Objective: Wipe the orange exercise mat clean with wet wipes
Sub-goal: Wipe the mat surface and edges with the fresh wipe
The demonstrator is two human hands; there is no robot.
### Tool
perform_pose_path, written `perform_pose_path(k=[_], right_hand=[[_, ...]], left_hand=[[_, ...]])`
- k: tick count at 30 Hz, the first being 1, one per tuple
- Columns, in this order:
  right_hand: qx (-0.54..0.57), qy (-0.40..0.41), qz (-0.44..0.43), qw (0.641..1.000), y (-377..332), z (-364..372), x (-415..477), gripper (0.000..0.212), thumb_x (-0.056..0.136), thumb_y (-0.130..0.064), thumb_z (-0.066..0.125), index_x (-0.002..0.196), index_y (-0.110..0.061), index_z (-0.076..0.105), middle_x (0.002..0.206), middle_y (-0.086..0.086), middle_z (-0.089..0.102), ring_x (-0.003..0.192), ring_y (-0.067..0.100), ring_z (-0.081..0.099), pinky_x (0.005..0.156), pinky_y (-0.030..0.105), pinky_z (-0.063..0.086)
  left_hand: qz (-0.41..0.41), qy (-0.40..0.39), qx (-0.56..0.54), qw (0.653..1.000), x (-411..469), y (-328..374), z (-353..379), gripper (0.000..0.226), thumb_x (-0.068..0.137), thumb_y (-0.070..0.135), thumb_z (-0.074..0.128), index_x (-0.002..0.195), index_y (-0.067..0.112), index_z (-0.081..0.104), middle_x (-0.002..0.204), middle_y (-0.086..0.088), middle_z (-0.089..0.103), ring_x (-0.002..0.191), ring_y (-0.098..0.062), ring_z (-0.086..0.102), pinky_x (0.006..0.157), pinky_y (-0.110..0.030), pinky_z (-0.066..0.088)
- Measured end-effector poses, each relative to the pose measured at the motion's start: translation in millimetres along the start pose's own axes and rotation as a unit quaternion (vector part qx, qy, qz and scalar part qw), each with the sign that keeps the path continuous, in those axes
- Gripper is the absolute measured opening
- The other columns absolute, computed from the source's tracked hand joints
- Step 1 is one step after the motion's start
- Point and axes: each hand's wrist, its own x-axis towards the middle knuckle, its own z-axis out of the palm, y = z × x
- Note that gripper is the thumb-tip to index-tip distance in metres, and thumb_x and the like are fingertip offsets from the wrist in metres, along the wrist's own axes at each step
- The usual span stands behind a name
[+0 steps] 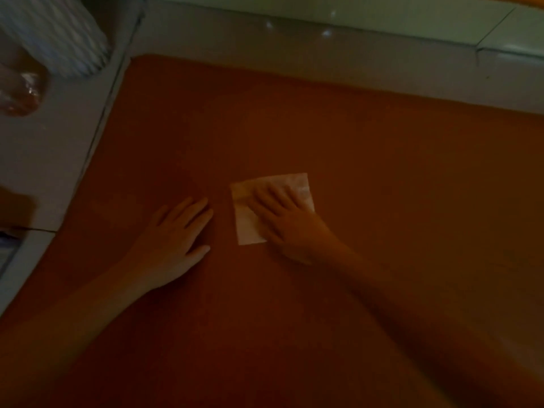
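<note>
Dim light falls on a pale tiled floor (59,160), and the orange exercise mat (353,128) covers most of it. The wet wipe (244,207) is the landmark: it lies flat and opened out as a rough square on the mat, well inside every edge that shows.

The right hand (290,222) rests on top of the wipe, fingers straight and spread, palm pressing it down; nothing is curled round it. Its forearm comes in from the wipe's near right. The left hand (173,242) lies just left of the wipe, apart from it, also flat with fingers extended, apparently bracing on the mat.

From the wipe, the mat's rounded corner sits far and to the left, the far edge lies straight beyond the fingertips, and the longest open run stretches to the right, out of view. So the mat's long axis seems to run left to right past the wipe (the gloom hides which parts are already damp). My judgement: the right hand owns the stroke, and the widest ground awaits on the wipe's right.
</note>
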Motion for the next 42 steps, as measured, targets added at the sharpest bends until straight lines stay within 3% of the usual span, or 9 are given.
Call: perform_pose_path(k=[3,10,16,19,23,30,37,39,42], right_hand=[[-0.032,-0.014,-0.008,0.999,52.2,-11.2,-5.5,0.068,0.088,-0.054,0.001,0.151,-0.029,0.001,0.156,-0.007,-0.009,0.144,0.017,-0.014,0.117,0.044,-0.007],[0.078,0.092,0.337,0.934,58.7,-26.9,53.9,0.058,0.103,-0.042,0.018,0.153,-0.025,-0.007,0.159,0.004,-0.017,0.146,0.027,-0.015,0.116,0.047,-0.009],[-0.023,0.019,0.077,0.997,80.7,-35.3,52.6,0.060,0.102,-0.043,0.026,0.153,-0.026,-0.001,0.161,0.003,-0.008,0.148,0.024,-0.008,0.117,0.045,-0.003],[-0.010,0.027,0.219,0.975,126.1,-53.0,56.8,0.065,0.098,-0.052,0.017,0.154,-0.023,0.000,0.161,0.007,-0.009,0.148,0.029,-0.008,0.119,0.051,0.001],[0.080,0.074,0.400,0.910,116.5,-65.9,96.2,0.060,0.104,-0.036,0.021,0.153,-0.019,-0.008,0.159,0.011,-0.015,0.146,0.031,-0.012,0.119,0.050,-0.005],[-0.002,0.012,0.144,0.989,98.1,-67.2,108.4,0.062,0.103,-0.043,0.024,0.153,-0.022,-0.006,0.160,0.005,-0.012,0.147,0.028,-0.012,0.119,0.048,-0.004],[0.077,0.062,0.391,0.915,140.8,-76.8,91.9,0.062,0.104,-0.037,0.025,0.154,-0.017,-0.005,0.160,0.012,-0.012,0.147,0.033,-0.008,0.118,0.053,0.000],[0.062,0.069,0.355,0.930,116.7,-65.5,100.5,0.062,0.103,-0.036,0.024,0.153,-0.016,-0.007,0.160,0.011,-0.012,0.147,0.033,-0.010,0.117,0.055,-0.004],[0.011,0.036,0.184,0.982,74.5,-42.3,73.1,0.063,0.102,-0.041,0.023,0.153,-0.021,-0.009,0.160,0.005,-0.016,0.146,0.029,-0.014,0.116,0.049,-0.008]], left_hand=[[0.005,-0.007,0.000,1.000,1.1,-1.4,0.1,0.070,0.099,0.053,0.029,0.152,0.029,-0.010,0.158,0.010,-0.022,0.143,-0.008,-0.021,0.118,-0.038,-0.004],[0.003,-0.005,-0.007,1.000,3.0,-1.5,1.8,0.070,0.099,0.052,0.033,0.152,0.029,-0.007,0.158,0.009,-0.021,0.145,-0.011,-0.019,0.120,-0.040,-0.001],[0.010,-0.017,-0.012,1.000,1.2,-0.7,-3.0,0.070,0.099,0.051,0.032,0.152,0.029,-0.007,0.158,0.011,-0.022,0.145,-0.010,-0.020,0.118,-0.040,-0.003],[0.007,-0.021,-0.008,1.000,0.2,-1.5,-2.9,0.070,0.100,0.050,0.032,0.152,0.029,-0.009,0.157,0.010,-0.022,0.144,-0.010,-0.021,0.118,-0.040,-0.003],[0.006,-0.018,-0.013,1.000,-0.2,-0.9,-1.8,0.069,0.100,0.049,0.032,0.152,0.029,-0.009,0.157,0.010,-0.023,0.144,-0.010,-0.021,0.120,-0.041,-0.002],[0.008,-0.017,-0.009,1.000,1.1,-3.3,-0.9,0.069,0.100,0.049,0.032,0.152,0.029,-0.009,0.156,0.010,-0.024,0.146,-0.012,-0.019,0.120,-0.041,0.000],[0.009,-0.009,-0.014,1.000,-2.3,-2.8,3.9,0.067,0.101,0.047,0.031,0.152,0.028,-0.009,0.154,0.011,-0.026,0.145,-0.012,-0.020,0.121,-0.042,0.000],[0.007,-0.002,-0.013,1.000,-1.8,-3.2,5.7,0.067,0.101,0.047,0.030,0.152,0.028,-0.008,0.148,0.013,-0.030,0.141,-0.009,-0.023,0.119,-0.041,-0.002],[0.006,-0.005,-0.009,1.000,-1.7,-1.5,5.7,0.067,0.100,0.049,0.028,0.152,0.028,-0.009,0.145,0.013,-0.032,0.135,-0.007,-0.027,0.118,-0.041,-0.003]])
